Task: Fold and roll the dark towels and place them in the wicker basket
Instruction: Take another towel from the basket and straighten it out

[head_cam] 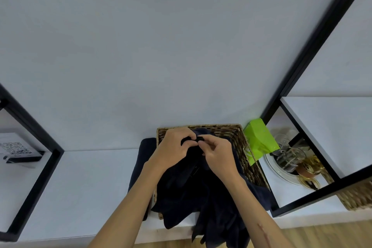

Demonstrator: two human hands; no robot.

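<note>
None of the dark towels (201,191) looked folded or rolled yet, so the task seemed to be at its start. They lay as a loose navy heap in the lower centre of the frame, filling the wicker basket (239,145) and spilling over its near edge towards the bottom of the frame. One more dark towel (141,159) lay flat on the white shelf (84,177) just left of the basket. Picking a towel out, folding it, rolling it and putting it back all appeared still to come.

Both hands met above the basket's far end. Left hand (173,147) was curled, its fingertips pinching a small bit of the dark cloth. Right hand (216,152) pinched the same bit between thumb and forefinger, its other fingers loosely bent. A green packet (259,139) stood just right of the basket.
</note>
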